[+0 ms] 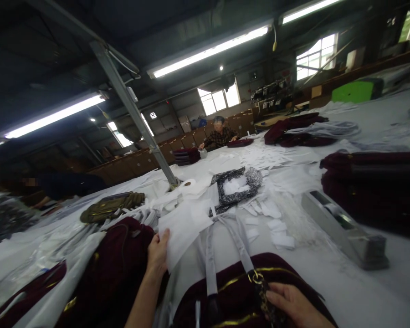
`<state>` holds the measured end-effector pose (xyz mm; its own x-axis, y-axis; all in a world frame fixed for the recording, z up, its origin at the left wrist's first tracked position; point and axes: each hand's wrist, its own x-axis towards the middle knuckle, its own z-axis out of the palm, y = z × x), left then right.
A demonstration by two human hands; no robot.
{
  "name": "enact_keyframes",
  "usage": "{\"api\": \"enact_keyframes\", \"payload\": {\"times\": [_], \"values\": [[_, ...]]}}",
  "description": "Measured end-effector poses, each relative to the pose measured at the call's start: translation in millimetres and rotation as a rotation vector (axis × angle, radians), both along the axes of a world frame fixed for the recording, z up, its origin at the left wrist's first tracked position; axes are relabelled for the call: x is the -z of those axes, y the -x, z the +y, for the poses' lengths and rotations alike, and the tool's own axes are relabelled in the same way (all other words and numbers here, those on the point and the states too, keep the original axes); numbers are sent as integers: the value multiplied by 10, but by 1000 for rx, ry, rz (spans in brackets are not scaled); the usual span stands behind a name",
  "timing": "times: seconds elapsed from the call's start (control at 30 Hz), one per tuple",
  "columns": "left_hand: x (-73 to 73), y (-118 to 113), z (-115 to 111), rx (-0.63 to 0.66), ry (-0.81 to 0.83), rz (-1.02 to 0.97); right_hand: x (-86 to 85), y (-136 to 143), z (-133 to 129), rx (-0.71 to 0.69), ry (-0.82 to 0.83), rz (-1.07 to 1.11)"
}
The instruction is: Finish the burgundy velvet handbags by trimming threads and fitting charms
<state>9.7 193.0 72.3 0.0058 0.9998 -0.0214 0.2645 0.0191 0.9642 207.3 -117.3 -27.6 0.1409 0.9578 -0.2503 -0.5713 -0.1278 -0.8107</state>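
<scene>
My left hand pinches the near edge of a white paper sheet, which is raised off the table. A maroon handbag with gold zips lies right in front of me, its two handles wrapped in pale covering and standing up. At its right side my right hand is closed on a dark patterned strap, just below the gold ring that joins it to the handle. Another maroon bag lies left of my left hand.
A grey tape dispenser stands on the right near stacked maroon bags. Beyond my bag are a black-and-white speckled bag of white pieces and a metal post. An olive bag lies left. A co-worker sits at the far side.
</scene>
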Motion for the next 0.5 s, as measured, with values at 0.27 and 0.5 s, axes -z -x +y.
{"api": "enact_keyframes", "payload": {"times": [0.27, 0.5], "values": [[-109, 418, -1456, 383, 453, -220, -164, -4, -166, 28, 98, 19], [237, 413, -2269, 618, 629, -423, -319, -40, -147, 30, 254, 69]]}}
